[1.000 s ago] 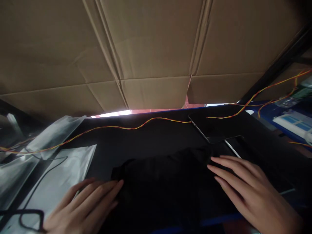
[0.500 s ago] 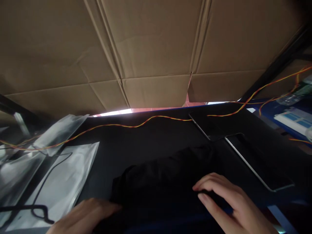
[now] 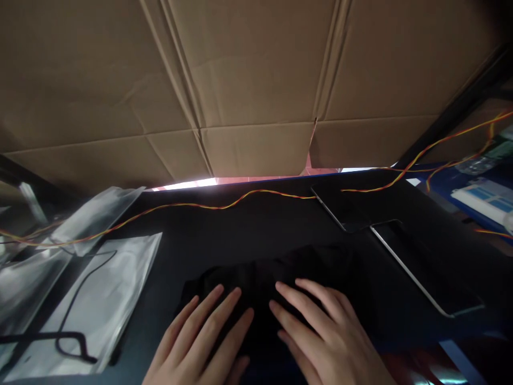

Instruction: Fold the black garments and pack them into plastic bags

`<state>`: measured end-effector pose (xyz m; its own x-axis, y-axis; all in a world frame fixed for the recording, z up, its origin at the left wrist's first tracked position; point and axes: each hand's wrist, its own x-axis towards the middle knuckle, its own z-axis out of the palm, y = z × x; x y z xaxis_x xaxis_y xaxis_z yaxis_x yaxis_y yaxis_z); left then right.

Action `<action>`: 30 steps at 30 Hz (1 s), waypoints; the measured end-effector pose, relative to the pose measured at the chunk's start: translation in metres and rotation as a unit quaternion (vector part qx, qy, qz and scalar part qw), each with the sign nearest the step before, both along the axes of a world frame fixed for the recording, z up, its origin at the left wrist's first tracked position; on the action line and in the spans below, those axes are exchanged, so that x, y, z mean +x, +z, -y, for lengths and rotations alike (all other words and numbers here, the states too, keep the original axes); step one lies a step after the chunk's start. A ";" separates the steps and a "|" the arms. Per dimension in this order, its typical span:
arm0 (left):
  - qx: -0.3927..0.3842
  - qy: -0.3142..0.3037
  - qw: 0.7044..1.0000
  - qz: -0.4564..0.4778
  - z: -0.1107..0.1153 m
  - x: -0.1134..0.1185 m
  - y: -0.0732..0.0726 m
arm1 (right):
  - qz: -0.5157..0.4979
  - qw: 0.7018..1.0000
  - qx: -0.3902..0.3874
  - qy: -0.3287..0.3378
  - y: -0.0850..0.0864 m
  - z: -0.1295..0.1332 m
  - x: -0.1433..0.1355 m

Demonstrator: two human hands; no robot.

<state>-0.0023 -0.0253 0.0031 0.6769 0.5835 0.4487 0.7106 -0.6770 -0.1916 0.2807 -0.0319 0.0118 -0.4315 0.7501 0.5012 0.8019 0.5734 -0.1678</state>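
Observation:
Black cloth [image 3: 260,272] lies on the dark table surface, in the lower middle of the head view. My left hand [image 3: 204,337] rests on its left part with the fingers spread. On the right part lies my right hand [image 3: 320,326], palm down, its fingers also apart. The fingertips of the two hands point toward each other, with a small gap between them. The thumbs are partly hidden in the dark.
Two dark flat devices [image 3: 425,267] with pale edges lie at the right. Clear plastic bags [image 3: 108,299] and a black cord are at the left. A red-yellow twisted wire [image 3: 180,205] crosses the table [image 3: 208,235]. Cardboard [image 3: 256,69] stands behind.
My left hand has moved right and up onto the cloth and spread its fingers. My right hand has moved left and flattened out. The cloth looks flatter.

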 end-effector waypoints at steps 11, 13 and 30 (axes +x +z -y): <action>-0.058 0.020 0.998 -0.021 -0.025 -0.014 0.015 | -0.110 0.958 0.000 -0.265 -0.009 0.005 0.072; -0.083 0.037 0.996 -0.015 -0.030 -0.022 0.011 | -0.108 0.934 -0.037 -0.338 -0.017 0.002 0.091; -0.155 0.044 0.981 0.104 -0.037 0.010 -0.005 | -0.195 0.967 -0.160 -0.032 0.045 -0.017 0.002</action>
